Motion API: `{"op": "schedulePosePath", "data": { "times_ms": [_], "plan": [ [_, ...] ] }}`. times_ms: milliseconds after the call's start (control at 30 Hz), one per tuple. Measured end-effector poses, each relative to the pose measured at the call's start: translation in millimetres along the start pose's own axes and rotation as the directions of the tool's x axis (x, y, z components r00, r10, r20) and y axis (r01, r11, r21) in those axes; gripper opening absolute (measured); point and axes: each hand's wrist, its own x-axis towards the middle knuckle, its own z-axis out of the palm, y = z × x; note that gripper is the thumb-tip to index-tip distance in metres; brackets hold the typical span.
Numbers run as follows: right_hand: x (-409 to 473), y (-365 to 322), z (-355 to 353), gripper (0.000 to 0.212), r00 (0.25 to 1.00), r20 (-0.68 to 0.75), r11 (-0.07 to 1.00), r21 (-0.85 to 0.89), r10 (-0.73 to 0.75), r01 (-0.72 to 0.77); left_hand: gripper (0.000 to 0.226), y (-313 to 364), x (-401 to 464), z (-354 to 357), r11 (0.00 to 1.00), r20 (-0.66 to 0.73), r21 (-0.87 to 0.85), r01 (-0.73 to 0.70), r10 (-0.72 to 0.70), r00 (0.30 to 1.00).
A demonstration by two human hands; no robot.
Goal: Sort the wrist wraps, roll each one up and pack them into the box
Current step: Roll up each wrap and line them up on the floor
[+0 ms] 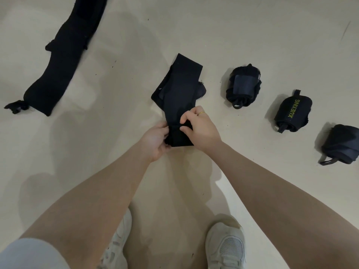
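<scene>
Presently the near end of the wrist wrap [177,94] is pinched by both hands, the left hand [155,141] at its left edge, the right hand [200,129] on top. Its long axis runs straight away across the floor [120,113], so rolling would likely proceed forward.

A plain black is being shown by the wrist wrap [179,94] spread on the pale cream floor [126,74]; the same black is being shown by the long wrap [64,55] near the floor's far left corner; yellow-green lettering is being carried on the black middle roll [292,113]; a dark navy strap face is being shown on the first black roll [243,87]; a gold ring [201,113] is being worn; off-white shoes [225,247] with mesh are being worn; a light grey sleeve [29,253] is being shown.
</scene>
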Motion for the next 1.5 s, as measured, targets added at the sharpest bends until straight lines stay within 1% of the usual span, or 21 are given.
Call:
{"op": "schedulePosePath", "data": {
  "times_ms": [133,233,333,400,467,533,633,700,767,833,900,1000,1033,1133,1233,1300,1333,1400,1433,1467,1500],
  "plan": [
    [4.1,1.9,-5.3,0.009,0.999,-0.034,1.000,-0.019,0.008,-0.009,0.028,4.5,-10.5,7.6,0.980,0.076,-0.180,0.090,-0.078,0.994],
    [5.0,-0.7,-7.3,0.018,0.999,0.029,0.992,-0.117,-0.032,0.035,0.023,4.7,-14.3,20.5,0.993,0.040,-0.106,0.056,-0.052,0.998],
    [-1.3,-12.6,-13.9,0.031,0.994,0.035,0.993,-0.052,-0.107,0.108,0.022,6.4,-16.9,29.1,0.998,-0.031,-0.058,-0.002,0.000,1.000],
    [-8.2,-14.9,-21.9,0.038,0.983,0.107,0.989,-0.009,-0.147,0.149,0.024,8.2,-21.1,27.3,0.998,-0.062,-0.049,0.029,-0.032,0.998],
    [-16.2,-12.9,-30.9,0.045,0.961,0.211,0.977,-0.079,-0.179,0.199,0.027,10.1,-28.4,23.9,0.996,-0.074,-0.037,0.077,-0.079,0.994],
    [-22.8,-10.6,-36.3,0.041,0.947,0.241,0.954,-0.160,-0.213,0.255,0.030,13.2,-35.6,21.2,0.997,-0.074,-0.011,0.082,-0.083,0.994],
    [-27.0,-17.8,-43.4,0.022,0.971,0.135,0.971,-0.106,-0.198,0.212,0.028,25.0,-45.8,20.5,0.996,-0.072,0.022,0.087,-0.085,0.994],
    [-27.7,-27.9,-55.8,0.016,0.983,0.125,0.991,0.045,-0.134,0.129,0.026,36.4,-54.9,21.3,0.988,-0.051,0.133,0.073,-0.067,0.996],
    [-29.3,-39.9,-72.2,0.012,0.989,0.141,0.971,0.237,-0.041,0.006,0.030,48.9,-68.7,24.8,0.979,0.031,0.201,0.040,-0.047,0.998],
    [-32.8,-51.1,-85.1,0.018,0.994,0.107,0.922,0.381,0.032,-0.070,0.032,60.8,-81.3,30.3,0.993,0.113,0.115,0.014,-0.027,0.993],
    [-35.1,-60.4,-92.2,0.024,0.998,0.030,0.909,0.411,0.063,-0.070,0.032,71.4,-92.9,37.4,1.000,0.169,0.014,-0.006,0.004,0.986],
    [-35.4,-76.4,-104.4,0.014,0.987,-0.133,0.891,0.453,0.093,-0.023,0.035,82.5,-105.6,44.9,0.998,0.223,-0.039,-0.052,0.060,0.973],
    [-33.2,-79.7,-108.1,0.009,0.977,-0.194,0.904,0.428,0.092,0.000,0.038,84.2,-108.0,46.3,0.995,0.245,-0.071,-0.065,0.081,0.966],
    [-25.4,-93.3,-120.4,0.019,0.936,-0.350,0.975,0.218,0.045,0.034,0.041,92.2,-112.6,47.8,0.977,0.306,-0.182,-0.109,0.161,0.938],
    [-22.7,-105.4,-132.1,0.025,0.923,-0.384,1.000,0.022,-0.012,0.022,0.047,101.6,-112.3,47.8,0.962,0.327,-0.265,-0.073,0.160,0.931],
    [-26.0,-109.2,-134.2,0.025,0.928,-0.370,0.998,0.046,-0.030,0.050,0.062,106.3,-117.6,49.4,0.977,0.371,-0.213,-0.032,0.111,0.922],
    [-28.1,-109.2,-133.1,0.021,0.928,-0.370,0.997,0.039,-0.044,0.063,0.063,106.0,-120.0,49.6,0.987,0.390,-0.157,-0.034,0.094,0.916],
    [-30.1,-104.4,-128.1,0.013,0.934,-0.350,0.998,-0.007,-0.067,0.069,0.045,100.5,-122.4,50.0,0.995,0.398,-0.076,-0.069,0.093,0.913],
    [-31.1,-101.8,-124.6,0.015,0.943,-0.329,0.995,0.063,-0.050,0.074,0.036,97.3,-122.3,49.9,0.993,0.373,-0.090,-0.076,0.104,0.922],
    [-32.4,-100.0,-120.8,0.020,0.949,-0.315,0.972,0.223,-0.004,0.078,0.032,95.2,-122.2,49.6,0.989,0.340,-0.131,-0.071,0.113,0.934],
    [-34.6,-99.9,-116.6,0.025,0.946,-0.316,0.899,0.431,0.072,0.075,0.031,94.9,-121.2,48.8,0.978,0.314,-0.199,-0.057,0.119,0.942]
  ]
}}
